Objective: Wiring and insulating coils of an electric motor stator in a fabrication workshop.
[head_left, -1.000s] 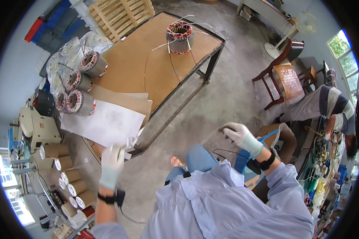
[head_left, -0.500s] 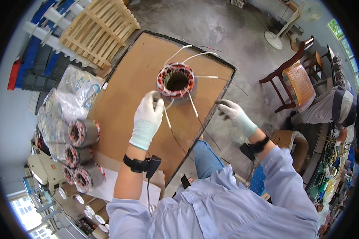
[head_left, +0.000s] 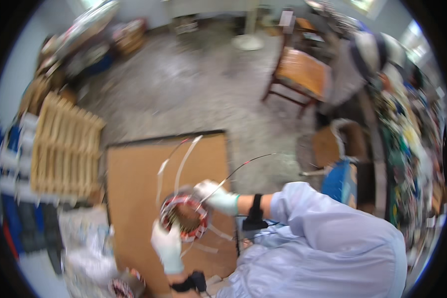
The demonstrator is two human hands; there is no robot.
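A motor stator (head_left: 204, 224), a ring core with red and white bound windings and white-sleeved leads, stands upright on the brown tabletop (head_left: 134, 198). My left hand (head_left: 166, 244), in a white glove, grips its near left side, with the fingers closed about the rim. On the far right side my gloved right hand (head_left: 216, 197) holds the outside of the stator, and one dark lead with a pale sleeve crosses over that hand. Other leads fan out toward the far edge and the near right. Motion blur softens both hands, and some fingertips are hidden.
More wound stators (head_left: 126, 284) and plastic-wrapped goods (head_left: 87, 248) lie left of the table. A wooden pallet (head_left: 67, 149) stands beyond them. To the right are a wooden chair (head_left: 303, 72), a cardboard box (head_left: 328, 145), a blue box (head_left: 338, 184) and a cluttered bench (head_left: 402, 164).
My view has turned, swinging the table around. Both hands, earlier apart from the stator or only near it, are now on its two sides.
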